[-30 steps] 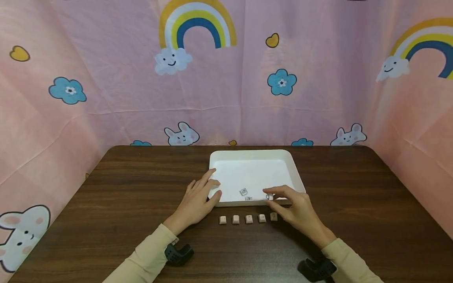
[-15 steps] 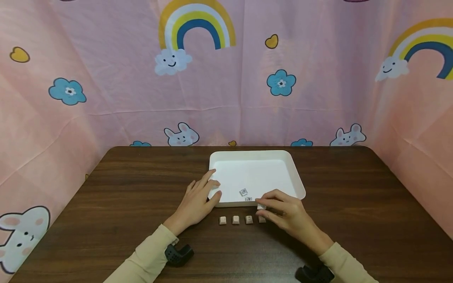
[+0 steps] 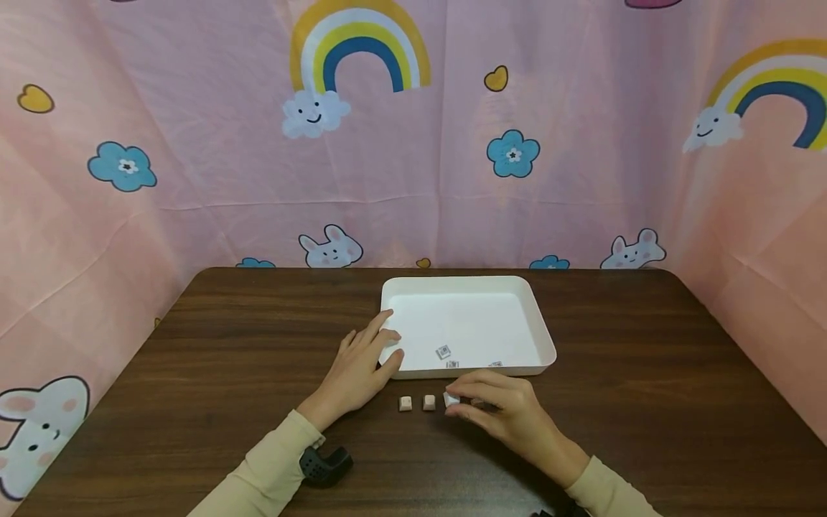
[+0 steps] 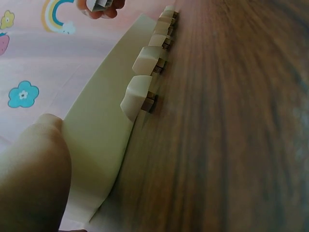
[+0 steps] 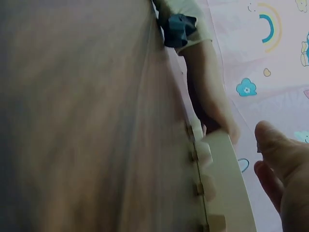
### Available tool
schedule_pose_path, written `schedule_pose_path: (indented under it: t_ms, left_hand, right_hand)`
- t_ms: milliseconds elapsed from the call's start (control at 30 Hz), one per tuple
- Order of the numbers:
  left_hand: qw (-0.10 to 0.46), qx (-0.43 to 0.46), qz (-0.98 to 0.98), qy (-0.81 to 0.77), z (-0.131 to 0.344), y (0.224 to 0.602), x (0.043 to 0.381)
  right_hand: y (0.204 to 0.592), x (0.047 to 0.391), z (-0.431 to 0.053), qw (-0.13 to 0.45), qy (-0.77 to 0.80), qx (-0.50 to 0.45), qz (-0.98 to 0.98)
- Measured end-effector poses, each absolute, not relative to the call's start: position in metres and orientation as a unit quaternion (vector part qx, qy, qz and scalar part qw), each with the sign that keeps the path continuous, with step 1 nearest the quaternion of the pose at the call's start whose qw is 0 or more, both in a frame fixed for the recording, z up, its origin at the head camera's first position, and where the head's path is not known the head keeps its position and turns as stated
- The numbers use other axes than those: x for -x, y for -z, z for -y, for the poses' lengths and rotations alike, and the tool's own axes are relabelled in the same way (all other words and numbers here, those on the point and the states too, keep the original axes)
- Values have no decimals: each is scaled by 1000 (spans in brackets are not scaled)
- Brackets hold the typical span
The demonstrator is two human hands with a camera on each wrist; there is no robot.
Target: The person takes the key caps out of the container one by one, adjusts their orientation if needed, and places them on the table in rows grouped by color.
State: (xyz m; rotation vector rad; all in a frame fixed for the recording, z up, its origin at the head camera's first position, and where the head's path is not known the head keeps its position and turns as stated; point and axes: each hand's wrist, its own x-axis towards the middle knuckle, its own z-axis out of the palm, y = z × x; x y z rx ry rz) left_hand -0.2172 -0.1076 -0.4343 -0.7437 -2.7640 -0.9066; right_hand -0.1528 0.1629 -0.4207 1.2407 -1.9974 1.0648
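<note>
In the head view, my right hand (image 3: pixel 513 413) pinches a white keycap (image 3: pixel 451 400) between thumb and fingertips, just above the row in front of the tray. That keycap's grey-white side (image 4: pixel 99 5) shows at the top of the left wrist view. Two keycaps of the row, one (image 3: pixel 405 403) and another (image 3: pixel 429 403), sit to its left; my right fingers partly hide others. Dark small bases show under the row's nearest keycap (image 4: pixel 137 94). My left hand (image 3: pixel 355 370) rests with spread fingers at the left rim of the white tray (image 3: pixel 543 330).
Near the tray's front wall lie three small pieces with dark markings: one (image 3: pixel 443 352), another (image 3: pixel 452 364) and a third (image 3: pixel 495 364), partly hidden by the rim. Everything stands on a dark wooden table (image 3: pixel 271 323). A patterned pink curtain (image 3: pixel 226 143) closes off the back and sides.
My right hand has carried the keycap left and toward me, from over the tray's front right to over the row. A piece by the tray's front wall has come into view. My left hand has stayed put.
</note>
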Motion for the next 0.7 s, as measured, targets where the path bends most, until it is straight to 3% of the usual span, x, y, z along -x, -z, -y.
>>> schedule_pose_path:
  t_ms: [467, 700]
  left_hand:
    - [68, 247, 920, 297, 109, 437, 216]
    - [71, 249, 917, 302, 109, 436, 217]
  right_hand:
    - [428, 137, -142, 234, -410, -471, 745]
    - [433, 124, -132, 177, -410, -464, 765]
